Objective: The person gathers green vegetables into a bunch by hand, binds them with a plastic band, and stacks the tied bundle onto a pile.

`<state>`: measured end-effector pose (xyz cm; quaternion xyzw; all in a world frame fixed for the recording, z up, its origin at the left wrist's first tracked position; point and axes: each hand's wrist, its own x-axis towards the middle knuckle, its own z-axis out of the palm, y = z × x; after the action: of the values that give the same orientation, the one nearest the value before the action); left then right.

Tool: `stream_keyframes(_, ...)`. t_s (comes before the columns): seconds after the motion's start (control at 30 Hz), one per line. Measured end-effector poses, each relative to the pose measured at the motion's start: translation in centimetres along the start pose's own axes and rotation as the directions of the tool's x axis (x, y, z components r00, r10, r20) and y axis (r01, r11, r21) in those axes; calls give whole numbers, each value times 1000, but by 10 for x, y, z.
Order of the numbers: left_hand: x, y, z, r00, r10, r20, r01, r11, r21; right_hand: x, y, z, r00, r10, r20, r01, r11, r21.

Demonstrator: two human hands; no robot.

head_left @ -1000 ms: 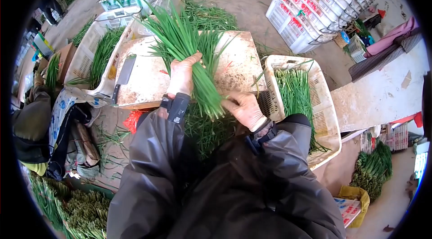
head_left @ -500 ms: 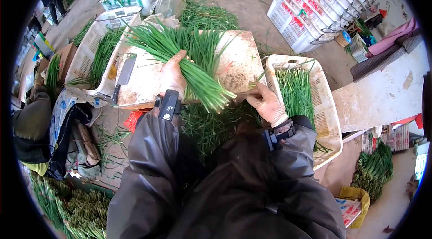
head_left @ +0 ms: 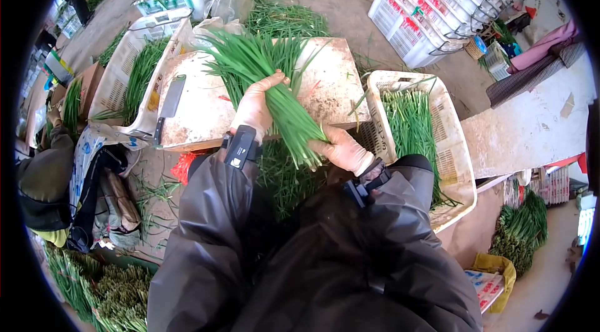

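Note:
My left hand [head_left: 255,105] is wrapped round a bunch of long green stalks [head_left: 284,110], whose leafy tops fan out up and to the left. The pale cut ends point down toward my lap. At those ends is my right hand [head_left: 342,149], its fingers closed against the stalks. Under the bunch is a stained white board [head_left: 206,107], with more green stalks [head_left: 290,57] lying on its far part. A knife [head_left: 170,104] with a black handle rests at the board's left side.
Right of the board stands a white crate [head_left: 459,169] of upright stalks. Another white crate [head_left: 112,97] is at the left, near a co-worker's sleeve [head_left: 47,169]. Stacked crates [head_left: 406,25] rise at the back right. Loose greens [head_left: 287,16] lie behind the board.
The bunch has swung from a leftward slant to a steeper one in my left hand. My right hand has moved left from the board's edge to the stalk ends.

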<state>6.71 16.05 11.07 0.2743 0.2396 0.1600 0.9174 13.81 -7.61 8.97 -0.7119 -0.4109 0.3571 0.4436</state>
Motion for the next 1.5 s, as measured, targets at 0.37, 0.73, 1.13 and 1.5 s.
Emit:
stream_keyframes(0.37, 11, 3, -12, 983, 106, -148, -90, 990, 110, -13, -16, -3, 925, -243, -291, 146, 936, -319)
stream_keyframes(0.73, 25, 9, -34, 956, 185, -226, -181, 983, 38, -31, -38, 12, 803, -596, 3, 377, 504, -777)
stream_keyframes(1.13, 26, 9, -34, 951, 170, -259, -162, 985, 49, -24, -28, 27, 754, -656, -17, 406, 486, -774)
stream_keyframes(1.5, 23, 22, -37, 932, 210, -294, -198, 978, 70, -39, -19, 7, 960, -142, 241, 267, 725, -635)
